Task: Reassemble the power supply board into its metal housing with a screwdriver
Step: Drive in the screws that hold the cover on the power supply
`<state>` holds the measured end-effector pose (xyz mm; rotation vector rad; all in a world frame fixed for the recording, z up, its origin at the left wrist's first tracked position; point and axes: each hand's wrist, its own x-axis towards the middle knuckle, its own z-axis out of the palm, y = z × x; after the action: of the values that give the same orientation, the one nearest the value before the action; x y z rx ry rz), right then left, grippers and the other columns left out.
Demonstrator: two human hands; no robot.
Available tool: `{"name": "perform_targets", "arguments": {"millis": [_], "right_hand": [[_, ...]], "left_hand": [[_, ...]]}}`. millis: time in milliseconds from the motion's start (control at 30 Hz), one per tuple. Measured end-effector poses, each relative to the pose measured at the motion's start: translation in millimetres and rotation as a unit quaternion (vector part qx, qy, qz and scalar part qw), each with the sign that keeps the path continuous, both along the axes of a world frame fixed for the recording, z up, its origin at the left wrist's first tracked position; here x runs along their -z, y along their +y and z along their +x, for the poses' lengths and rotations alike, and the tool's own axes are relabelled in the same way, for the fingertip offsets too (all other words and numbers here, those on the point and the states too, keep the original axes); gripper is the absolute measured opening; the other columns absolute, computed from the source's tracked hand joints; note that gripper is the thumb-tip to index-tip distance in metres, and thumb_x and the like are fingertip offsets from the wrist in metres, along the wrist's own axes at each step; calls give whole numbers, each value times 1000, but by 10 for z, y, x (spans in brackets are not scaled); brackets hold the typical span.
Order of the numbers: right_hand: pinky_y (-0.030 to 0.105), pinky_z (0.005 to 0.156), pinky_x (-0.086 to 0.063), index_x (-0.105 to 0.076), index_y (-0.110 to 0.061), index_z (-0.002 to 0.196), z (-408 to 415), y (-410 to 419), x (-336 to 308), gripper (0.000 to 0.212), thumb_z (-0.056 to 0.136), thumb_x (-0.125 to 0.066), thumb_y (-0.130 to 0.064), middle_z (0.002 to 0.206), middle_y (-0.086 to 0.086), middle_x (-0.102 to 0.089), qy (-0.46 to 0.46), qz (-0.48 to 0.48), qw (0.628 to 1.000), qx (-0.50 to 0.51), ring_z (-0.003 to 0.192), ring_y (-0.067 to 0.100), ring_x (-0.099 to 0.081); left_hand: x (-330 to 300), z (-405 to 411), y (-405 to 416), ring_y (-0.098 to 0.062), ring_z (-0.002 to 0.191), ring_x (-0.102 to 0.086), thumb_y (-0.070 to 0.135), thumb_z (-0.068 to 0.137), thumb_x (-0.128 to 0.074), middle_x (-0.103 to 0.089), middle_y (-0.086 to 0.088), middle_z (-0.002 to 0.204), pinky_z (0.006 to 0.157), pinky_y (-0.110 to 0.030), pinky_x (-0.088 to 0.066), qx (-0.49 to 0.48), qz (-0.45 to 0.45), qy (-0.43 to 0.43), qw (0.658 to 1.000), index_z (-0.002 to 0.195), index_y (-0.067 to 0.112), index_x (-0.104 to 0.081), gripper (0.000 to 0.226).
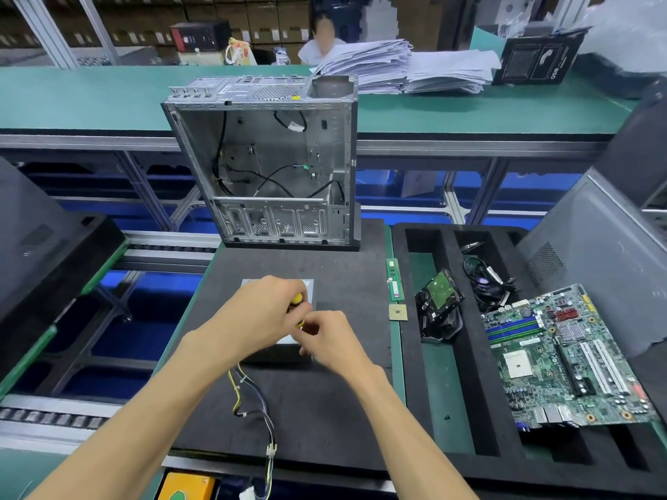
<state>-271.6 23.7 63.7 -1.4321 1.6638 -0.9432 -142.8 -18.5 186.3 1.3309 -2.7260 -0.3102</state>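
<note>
Factory bench with dark foam mat (317, 409) at centre frame; open computer case (267, 164) upright at the mat's far edge.

Metal housing (278, 315) of the power supply: flat on the mat at lower centre, mostly covered by both hands. Cable bundle (252, 409) trailing from its near side toward the bottom edge.

Left hand (260, 319): fingers curled around the yellow-handled screwdriver (296, 304). Right hand (326, 337): fingertips pinched at the shaft; tip and screw hidden.

Probable faults:
- Tip slip from the screw head if held off vertical; screw loss onto the mat.
- Housing shift under torque; no clamp visible.
- Cable snag under a forearm.

Clearances:
- Open mat to the left of the housing and toward the case.
- Right side tighter: memory stick (393, 279) and processor chip (398, 312) near the mat edge, then a foam tray (408, 355) holding a motherboard (563, 359).
</note>
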Motion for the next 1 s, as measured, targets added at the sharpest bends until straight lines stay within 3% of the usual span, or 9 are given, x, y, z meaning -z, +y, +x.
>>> {"name": "perform_targets", "arguments": {"millis": [100, 233, 333, 400, 500, 600, 733, 867, 1000], "right_hand": [[37, 64, -56, -64, -3, 75, 44, -21, -23, 36, 87, -48, -33, 67, 13, -70, 7, 6, 1000, 14, 56, 9, -66], [41, 63, -51, -61, -1, 81, 73, -80, 19, 22, 89, -46, -14, 74, 17, -70, 95, 18, 995, -9, 73, 34, -66], [28, 51, -40, -51, -19, 59, 35, -75, 0, 35, 78, -43, -47, 54, 0, -59, 91, -24, 995, 36, 53, 18, -50], [24, 59, -48, -58, -24, 56, 36, -90, -24, 53, 81, -39, -68, 56, -6, -65, 101, -33, 993, 51, 56, 13, -59], [33, 73, -58, -68, -29, 59, 65, -145, -38, 62, 86, -41, -77, 63, -7, -72, -11, -8, 995, 100, 60, 10, -69], [30, 66, -53, -74, -23, 58, 147, -222, -34, 56, 89, -47, -61, 64, -1, -73, -193, -18, 955, 224, 59, 10, -64], [22, 69, -43, -83, -28, 73, 159, -267, -34, 54, 86, -35, -48, 90, 11, -66, -278, 18, 899, 337, 78, 6, -55], [28, 97, -49, -81, -19, 62, 263, -278, 39, 60, 99, -34, -28, 102, 7, -75, -391, 37, 865, 313, 120, 17, -62], [32, 106, -47, -75, -12, 55, 404, -291, 42, 56, 93, -37, -29, 114, 1, -77, -396, 25, 863, 312, 124, 11, -63]], "left_hand": [[94, -20, 82, -14, 87, -62, 38, 96, -57, -71, 10, 89, 79, -32, -50, 31, -2, 61, 998, 98, 26, -69, 17], [202, 2, 99, -10, 94, -64, 44, 95, -61, -72, 15, 100, 76, -27, -46, 23, -12, 119, 993, 115, 30, -69, 25], [225, 123, 45, 0, 75, -58, 54, 91, -61, -68, 19, 82, 69, -16, -42, 14, 116, 178, 977, 110, 39, -66, 25], [255, 245, -66, -3, 71, -61, 49, 94, -56, -69, 14, 79, 67, -15, -44, -6, 207, 273, 940, 107, 39, -66, 19], [469, 493, -343, -14, 80, -66, 34, 101, -52, -70, 6, 85, 76, -33, -52, -148, 156, 353, 911, 108, 27, -66, 16], [804, 799, -600, -20, 88, -60, 26, 98, -57, -67, -3, 102, 83, -34, -44, -276, 103, 285, 912, 119, 13, -62, 25], [1162, 990, -690, -33, 116, -57, 32, 103, -46, -61, -3, 111, 89, -38, -39, -301, 230, 177, 908, 118, 17, -60, 25], [1284, 984, -673, -24, 78, -51, 18, 102, -41, -57, 5, 74, 69, -34, -39, -214, 256, 198, 922, 80, 26, -56, 29], [1313, 1046, -736, -21, 67, -46, 18, 99, -46, -60, -1, 68, 65, -28, -40, -196, 245, 208, 927, 83, 27, -64, 26]]}}
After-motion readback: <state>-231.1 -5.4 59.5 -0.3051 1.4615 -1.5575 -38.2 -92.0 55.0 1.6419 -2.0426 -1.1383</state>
